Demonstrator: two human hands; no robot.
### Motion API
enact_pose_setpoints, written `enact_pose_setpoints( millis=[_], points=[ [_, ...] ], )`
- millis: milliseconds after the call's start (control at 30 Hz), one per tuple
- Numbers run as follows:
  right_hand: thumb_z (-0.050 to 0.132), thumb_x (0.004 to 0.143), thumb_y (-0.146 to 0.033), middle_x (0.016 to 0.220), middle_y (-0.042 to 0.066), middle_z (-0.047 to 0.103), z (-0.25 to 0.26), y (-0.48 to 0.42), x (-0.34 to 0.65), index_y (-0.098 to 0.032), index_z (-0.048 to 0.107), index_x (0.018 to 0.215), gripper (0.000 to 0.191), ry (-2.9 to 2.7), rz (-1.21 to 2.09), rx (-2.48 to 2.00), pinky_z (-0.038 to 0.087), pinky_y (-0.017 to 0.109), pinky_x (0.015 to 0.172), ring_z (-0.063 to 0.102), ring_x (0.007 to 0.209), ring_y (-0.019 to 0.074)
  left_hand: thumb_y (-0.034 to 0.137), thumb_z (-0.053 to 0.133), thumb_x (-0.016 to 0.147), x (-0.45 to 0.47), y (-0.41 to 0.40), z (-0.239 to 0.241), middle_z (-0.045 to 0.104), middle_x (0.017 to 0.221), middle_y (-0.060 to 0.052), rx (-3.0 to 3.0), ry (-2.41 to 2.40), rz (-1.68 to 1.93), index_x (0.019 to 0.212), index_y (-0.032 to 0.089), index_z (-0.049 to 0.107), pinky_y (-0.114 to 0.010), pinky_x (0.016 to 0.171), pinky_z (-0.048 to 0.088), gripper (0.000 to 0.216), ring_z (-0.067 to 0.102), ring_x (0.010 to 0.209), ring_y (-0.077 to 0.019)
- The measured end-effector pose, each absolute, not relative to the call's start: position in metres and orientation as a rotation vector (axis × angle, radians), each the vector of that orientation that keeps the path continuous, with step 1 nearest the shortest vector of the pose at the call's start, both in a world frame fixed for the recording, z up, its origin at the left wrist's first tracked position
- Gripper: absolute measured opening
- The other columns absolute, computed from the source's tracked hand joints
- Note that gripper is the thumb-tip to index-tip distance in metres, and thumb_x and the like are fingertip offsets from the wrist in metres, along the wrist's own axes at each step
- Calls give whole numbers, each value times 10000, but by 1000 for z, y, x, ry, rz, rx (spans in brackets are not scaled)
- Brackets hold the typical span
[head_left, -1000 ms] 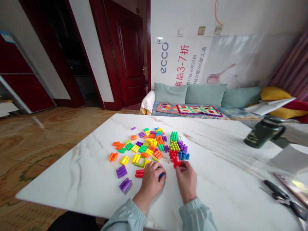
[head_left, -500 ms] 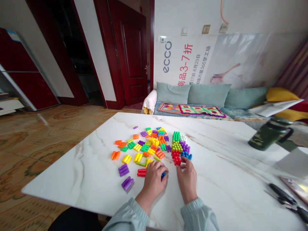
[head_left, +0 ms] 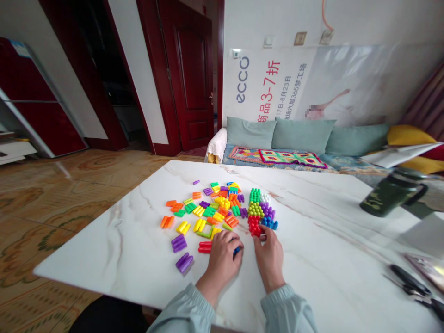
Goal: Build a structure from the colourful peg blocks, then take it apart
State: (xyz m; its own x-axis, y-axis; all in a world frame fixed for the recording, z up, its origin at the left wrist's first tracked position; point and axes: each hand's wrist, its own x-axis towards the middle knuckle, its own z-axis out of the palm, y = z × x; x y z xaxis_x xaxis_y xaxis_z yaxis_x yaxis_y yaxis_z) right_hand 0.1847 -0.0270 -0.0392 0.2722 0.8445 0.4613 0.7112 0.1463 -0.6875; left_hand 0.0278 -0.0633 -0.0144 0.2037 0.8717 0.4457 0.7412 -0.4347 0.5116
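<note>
Right hand point(head_left: 269, 253): fingertips pinched on red block point(head_left: 255, 227) at near edge of joined block panel point(head_left: 259, 209). Left hand point(head_left: 224, 255): curled closed round blue block point(head_left: 236, 251), resting on white table point(head_left: 319, 240).

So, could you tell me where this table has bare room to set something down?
Bare marble lies between the joined blocks and the green mug, and left of the purple blocks. It is crowded among the loose blocks and near the scissors.

Green mug point(head_left: 391, 199) and, seemingly, scissors point(head_left: 412, 282) sit on the table point(head_left: 329, 259).
</note>
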Motion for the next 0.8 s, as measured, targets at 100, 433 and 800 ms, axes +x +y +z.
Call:
enact_pose_setpoints(
  millis=[100, 433, 800],
  points=[
    [486, 807, -292, 873, 98, 722, -42, -25, 185, -154, 635, 1049, 316, -1457, 201, -1552, 494, 314, 661, 674, 707, 212, 135, 644, 796, 28, -63, -14, 672, 1014, -48, 2291, 1554, 1052, 852, 231, 709, -428, 879, 415, 128, 567, 1003, -251],
    [487, 805, -257, 876, 83, 672, -38, -25, 182, -181, 620, 909, 185, -1436, 165, -1447, 523, 326, 656, 637, 676, 190, 145, 656, 798, 28, -64, -12, 671, 1009, -44, 2288, 1565, 1054, 865, 237, 716, -426, 887, 420, 129, 568, 1001, -247],
    [507, 841, -333, 900, 86, 682, -41, -24, 182, -173, 625, 949, 226, -1446, 195, -1495, 509, 318, 646, 654, 685, 188, 140, 635, 777, 32, -66, -4, 668, 1145, -72, 2274, 1621, 1017, 1123, 233, 628, -513, 1005, 411, 358, 573, 1097, -289]
  ],
)
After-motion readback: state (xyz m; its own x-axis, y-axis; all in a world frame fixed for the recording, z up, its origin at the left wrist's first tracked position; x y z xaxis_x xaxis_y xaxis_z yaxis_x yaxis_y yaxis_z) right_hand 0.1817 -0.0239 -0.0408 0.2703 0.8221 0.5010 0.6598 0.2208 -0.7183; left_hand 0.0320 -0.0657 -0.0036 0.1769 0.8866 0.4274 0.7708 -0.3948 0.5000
